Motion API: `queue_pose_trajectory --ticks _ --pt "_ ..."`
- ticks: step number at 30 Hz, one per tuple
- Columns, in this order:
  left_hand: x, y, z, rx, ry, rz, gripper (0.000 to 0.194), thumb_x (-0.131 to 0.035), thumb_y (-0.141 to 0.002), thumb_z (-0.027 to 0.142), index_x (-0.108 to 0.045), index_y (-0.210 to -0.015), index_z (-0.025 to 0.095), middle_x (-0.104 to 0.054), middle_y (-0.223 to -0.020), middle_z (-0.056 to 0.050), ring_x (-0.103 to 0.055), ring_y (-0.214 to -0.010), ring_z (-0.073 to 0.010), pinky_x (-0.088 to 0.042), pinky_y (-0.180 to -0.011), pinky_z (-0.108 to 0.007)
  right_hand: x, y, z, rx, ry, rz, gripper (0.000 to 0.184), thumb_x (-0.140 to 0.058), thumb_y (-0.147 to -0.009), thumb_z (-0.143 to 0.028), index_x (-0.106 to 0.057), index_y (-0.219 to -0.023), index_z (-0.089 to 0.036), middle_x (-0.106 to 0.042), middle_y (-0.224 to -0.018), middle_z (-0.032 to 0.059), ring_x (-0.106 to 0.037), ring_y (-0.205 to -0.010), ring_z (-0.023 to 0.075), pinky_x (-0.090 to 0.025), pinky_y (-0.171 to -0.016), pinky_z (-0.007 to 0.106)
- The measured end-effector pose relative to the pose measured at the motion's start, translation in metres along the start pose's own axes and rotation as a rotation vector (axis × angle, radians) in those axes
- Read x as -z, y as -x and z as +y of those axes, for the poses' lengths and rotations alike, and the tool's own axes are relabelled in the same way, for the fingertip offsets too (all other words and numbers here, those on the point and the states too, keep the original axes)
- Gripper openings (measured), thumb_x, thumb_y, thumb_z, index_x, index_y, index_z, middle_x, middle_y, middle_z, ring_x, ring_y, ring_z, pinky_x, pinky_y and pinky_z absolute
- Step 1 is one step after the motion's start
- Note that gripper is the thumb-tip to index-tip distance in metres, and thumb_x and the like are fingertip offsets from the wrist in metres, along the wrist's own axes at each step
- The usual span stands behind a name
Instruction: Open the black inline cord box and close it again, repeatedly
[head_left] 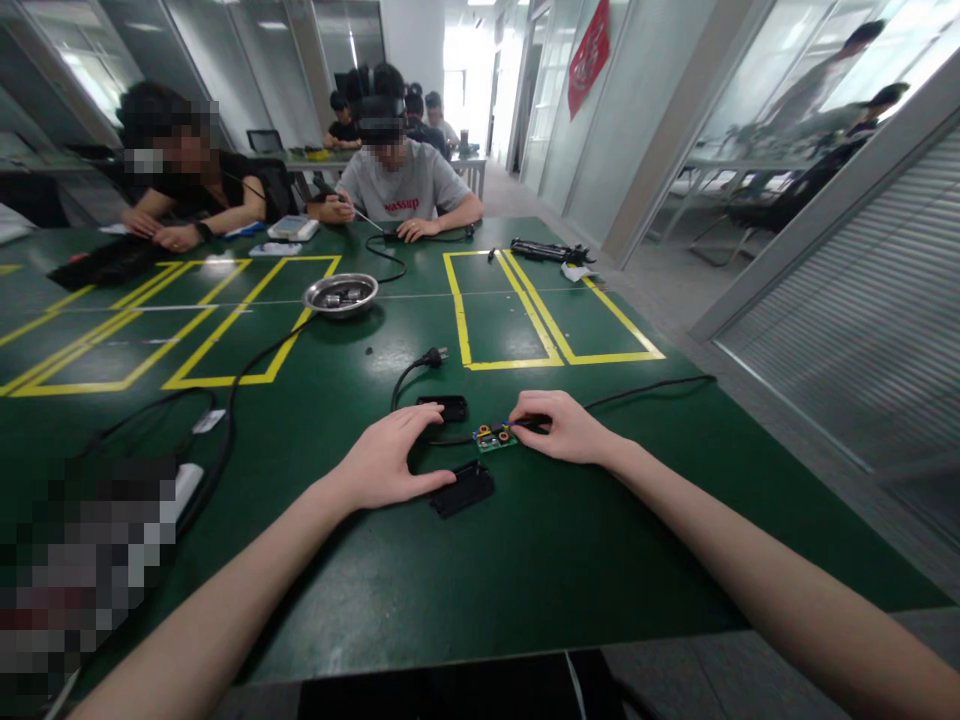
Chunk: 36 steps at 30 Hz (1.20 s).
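A small green circuit board with copper coils lies on the green table in front of me. My right hand is closed in a pinch at the board's right end, on a black cable that runs off to the right. My left hand is open, thumb and fingers spread apart. Its thumb reaches the lower black plastic case half, and its fingertips are by the upper case half. Whether they touch that one I cannot tell. A cord with a black plug lies beyond the left hand.
A metal bowl holding metal parts stands farther back. Yellow tape marks rectangles on the table. Black cables cross the left side. Across the table, a person in grey handles a tool, and another person sits left.
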<state>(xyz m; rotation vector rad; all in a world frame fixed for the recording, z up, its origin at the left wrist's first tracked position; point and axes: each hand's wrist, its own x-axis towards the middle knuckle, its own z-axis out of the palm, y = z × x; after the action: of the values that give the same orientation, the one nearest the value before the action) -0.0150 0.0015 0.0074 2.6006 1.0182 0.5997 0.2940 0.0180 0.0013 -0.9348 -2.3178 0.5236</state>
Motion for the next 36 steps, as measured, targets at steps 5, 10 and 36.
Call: queue_pose_trajectory --ticks 5,10,36 --pt "-0.003 -0.001 -0.002 -0.016 0.021 0.0 0.064 -0.075 -0.087 0.054 -0.058 -0.14 0.021 -0.064 -0.145 -0.014 -0.059 -0.138 -0.0316 -0.047 -0.118 -0.048 -0.03 -0.005 -0.022 0.05 0.026 0.058 0.012 -0.065 -0.097 -0.022 -0.077 -0.096 -0.019 -0.072 -0.087 0.0065 -0.069 -0.078 0.0187 -0.055 -0.07 0.029" --pt "-0.002 -0.001 -0.007 -0.031 0.108 -0.03 0.069 -0.075 -0.088 0.056 -0.055 -0.145 0.023 -0.054 -0.155 -0.015 -0.051 -0.145 -0.0315 -0.043 -0.122 -0.049 -0.04 -0.007 -0.026 0.051 0.047 0.055 0.012 -0.068 -0.098 -0.024 -0.079 -0.101 -0.02 -0.073 -0.092 0.0068 -0.071 -0.081 0.0192 -0.058 -0.074 0.03" --pt "0.001 -0.003 0.005 -0.023 0.227 0.076 0.048 -0.073 -0.083 0.031 -0.061 -0.128 0.02 -0.069 -0.124 -0.011 -0.065 -0.116 -0.028 -0.056 -0.104 -0.045 -0.028 -0.007 -0.026 0.1 -0.109 0.009 0.046 -0.069 -0.086 -0.024 -0.065 -0.132 -0.019 -0.071 -0.103 0.0081 -0.067 -0.088 0.0206 -0.057 -0.079 0.034"
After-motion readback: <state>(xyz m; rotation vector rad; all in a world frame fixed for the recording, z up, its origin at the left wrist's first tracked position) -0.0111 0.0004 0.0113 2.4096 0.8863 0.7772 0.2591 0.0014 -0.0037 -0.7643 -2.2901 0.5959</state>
